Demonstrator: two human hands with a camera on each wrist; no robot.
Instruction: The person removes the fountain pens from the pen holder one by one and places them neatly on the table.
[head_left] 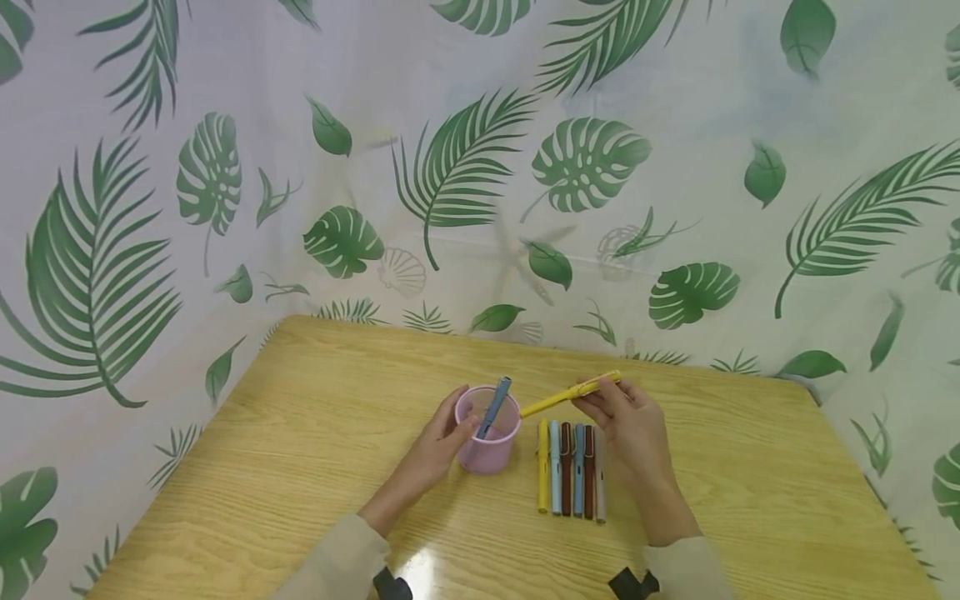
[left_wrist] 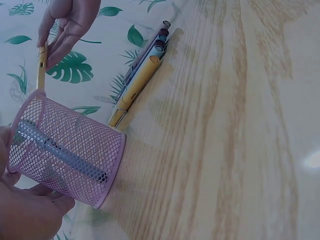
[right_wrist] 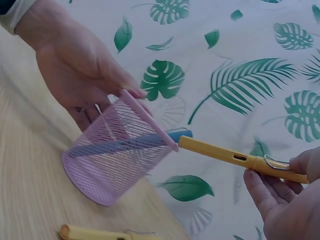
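A pink mesh cup (head_left: 489, 433) (left_wrist: 70, 150) (right_wrist: 117, 152) stands on the wooden table (head_left: 315, 467), with a grey-blue pen (head_left: 494, 406) (right_wrist: 125, 144) leaning inside it. My left hand (head_left: 442, 446) (right_wrist: 75, 70) grips the cup's side. My right hand (head_left: 626, 417) (right_wrist: 287, 200) pinches a yellow pen (head_left: 570, 393) (right_wrist: 235, 157) by its capped end, the other end pointing at the cup's rim. Several pens (head_left: 572, 477) (left_wrist: 142, 75) lie in a row on the table just under the right hand.
A leaf-print curtain (head_left: 465, 167) walls the table at the back and both sides. The table's left, right and near parts hold nothing else.
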